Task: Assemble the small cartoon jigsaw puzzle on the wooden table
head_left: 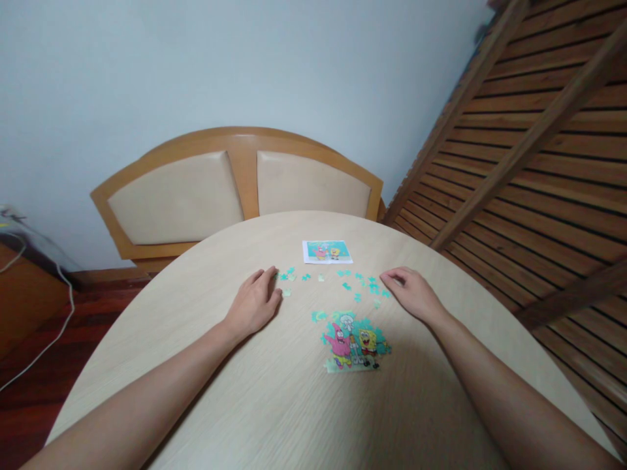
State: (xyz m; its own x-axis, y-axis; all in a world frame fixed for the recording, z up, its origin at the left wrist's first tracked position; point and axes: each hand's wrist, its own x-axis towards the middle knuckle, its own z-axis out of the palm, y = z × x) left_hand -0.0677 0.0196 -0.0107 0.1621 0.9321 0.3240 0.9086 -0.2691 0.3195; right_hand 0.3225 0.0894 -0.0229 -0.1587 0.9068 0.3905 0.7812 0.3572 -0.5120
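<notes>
A partly assembled jigsaw puzzle (351,343) lies flat on the table, showing a pink starfish, a yellow sponge and a pale figure against turquoise. Beyond it are several loose turquoise and pale green puzzle pieces (373,287), in a left and a right group. My left hand (255,300) rests open at the left group, thumb apart from the fingers, beside a pale green piece (287,293). At the right group's edge is my right hand (414,292), thumb and index fingertips brought together. Whatever may be between those fingertips is too small to make out.
Behind the pieces lies a reference picture card (327,252). The round wooden table (225,405) meets a padded headboard (245,140) at the wall. Wooden slats (539,130) lean on the right; a white cable (72,297) hangs at the left.
</notes>
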